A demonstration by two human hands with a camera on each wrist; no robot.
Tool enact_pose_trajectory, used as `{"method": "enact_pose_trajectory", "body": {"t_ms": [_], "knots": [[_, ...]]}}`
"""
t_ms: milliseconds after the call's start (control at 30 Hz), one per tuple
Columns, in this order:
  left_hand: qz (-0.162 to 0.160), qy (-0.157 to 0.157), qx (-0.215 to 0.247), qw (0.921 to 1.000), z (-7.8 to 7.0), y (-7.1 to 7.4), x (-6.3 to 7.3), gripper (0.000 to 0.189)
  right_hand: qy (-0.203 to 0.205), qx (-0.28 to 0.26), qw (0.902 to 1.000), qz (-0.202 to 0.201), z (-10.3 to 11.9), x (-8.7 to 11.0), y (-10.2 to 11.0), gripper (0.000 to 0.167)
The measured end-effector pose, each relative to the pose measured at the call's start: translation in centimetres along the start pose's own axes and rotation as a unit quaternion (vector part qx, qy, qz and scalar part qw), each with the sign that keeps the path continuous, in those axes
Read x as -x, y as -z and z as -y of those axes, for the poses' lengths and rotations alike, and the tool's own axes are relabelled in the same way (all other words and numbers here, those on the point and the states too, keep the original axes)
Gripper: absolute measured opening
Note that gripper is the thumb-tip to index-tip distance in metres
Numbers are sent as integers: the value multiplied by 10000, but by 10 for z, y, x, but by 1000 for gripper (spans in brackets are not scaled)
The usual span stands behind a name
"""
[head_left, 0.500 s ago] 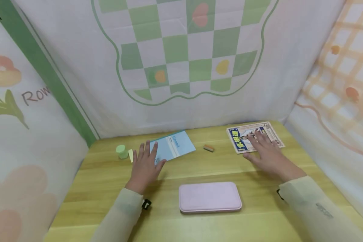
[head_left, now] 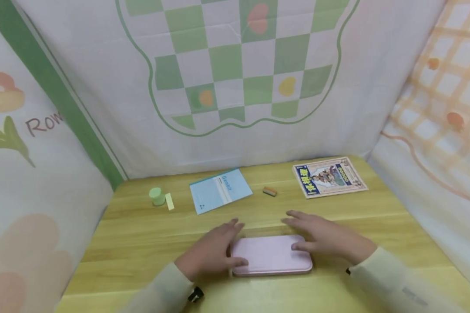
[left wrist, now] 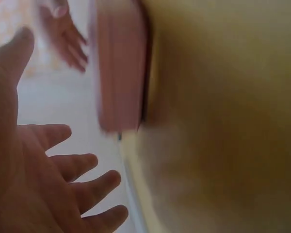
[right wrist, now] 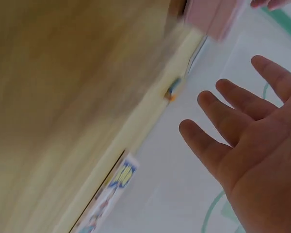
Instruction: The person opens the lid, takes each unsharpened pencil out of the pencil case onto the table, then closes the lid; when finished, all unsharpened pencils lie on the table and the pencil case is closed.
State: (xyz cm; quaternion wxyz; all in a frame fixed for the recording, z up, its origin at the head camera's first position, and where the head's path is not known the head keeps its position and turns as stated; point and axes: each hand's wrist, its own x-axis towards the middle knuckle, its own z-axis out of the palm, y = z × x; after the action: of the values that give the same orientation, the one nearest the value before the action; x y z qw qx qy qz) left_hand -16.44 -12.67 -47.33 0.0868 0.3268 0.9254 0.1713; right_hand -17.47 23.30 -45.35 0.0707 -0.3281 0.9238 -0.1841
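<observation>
Wood bench (head_left: 133, 248). Just brought left hand (head_left: 211, 251) and right hand (head_left: 330, 238) in to flank pink case (head_left: 269, 255), lower centre of frame. Not gripping; can't confirm contact through blur. Now working at case.

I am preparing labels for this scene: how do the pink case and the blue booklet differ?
The pink case is thick with rounded corners, while the blue booklet is thin with pointed corners. The case's top looks plain; the booklet's cover bears the word "Gambit". The case lies between the left hand and the right hand, while the booklet lies farther back, beyond both. Both rest flat on the table.
</observation>
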Motion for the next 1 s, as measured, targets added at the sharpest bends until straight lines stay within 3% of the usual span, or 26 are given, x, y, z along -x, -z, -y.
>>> {"method": "enact_pose_trajectory", "body": {"t_ms": [100,267,433,633,1000], "knots": [[214,-82,-268,9994,-8,-10,0,109,82,-124,9996,222,13,-1,-6,80],[187,-144,-821,9963,-17,-15,1,111,235,-266,9986,404,27,-3,-17,88],[154,-21,-888,9959,-24,-14,0,103,373,-135,9988,285,35,-3,-26,93],[28,8,-1037,9946,-26,-18,-4,99,166,141,9996,197,43,-1,-30,104],[-41,9,-1170,9931,-26,-26,-7,98,157,271,9995,92,46,2,-35,91]]}}
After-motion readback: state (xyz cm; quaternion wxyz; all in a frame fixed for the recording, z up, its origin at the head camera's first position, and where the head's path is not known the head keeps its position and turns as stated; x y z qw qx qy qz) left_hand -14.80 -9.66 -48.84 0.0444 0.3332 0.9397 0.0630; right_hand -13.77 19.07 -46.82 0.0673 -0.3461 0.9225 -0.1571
